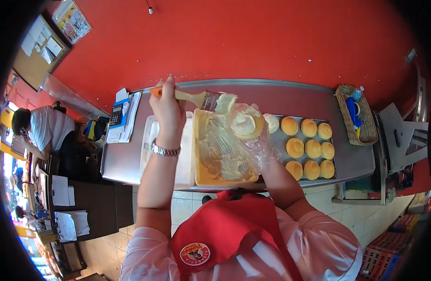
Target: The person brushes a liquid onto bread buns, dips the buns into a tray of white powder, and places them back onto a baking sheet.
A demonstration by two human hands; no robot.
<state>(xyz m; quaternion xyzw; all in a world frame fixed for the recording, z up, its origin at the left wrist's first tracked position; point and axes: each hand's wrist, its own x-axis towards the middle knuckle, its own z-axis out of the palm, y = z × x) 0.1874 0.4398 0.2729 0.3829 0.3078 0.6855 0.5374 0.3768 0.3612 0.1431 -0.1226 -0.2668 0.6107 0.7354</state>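
Note:
My left hand (168,105) grips the wooden handle of a pastry brush (194,97), whose bristles are loaded with pale cream. In my right hand (259,149), covered by a clear plastic glove, a round bun (248,122) is held up with cream on its top. The bristles are just left of the bun. Below them is a yellow plastic tub (224,151) with cream smeared over its inside. A white tub (168,158) stands beside it, partly behind my left arm. To the right, a metal tray (303,138) holds rows of plain golden buns (294,147) and a white-topped one (271,123).
A wicker basket (364,135) with a blue item and a bottle stands at the table's right end. Papers and a calculator (116,115) lie at the left end. The red wall rises behind the table. Another person (50,130) leans over a counter at far left.

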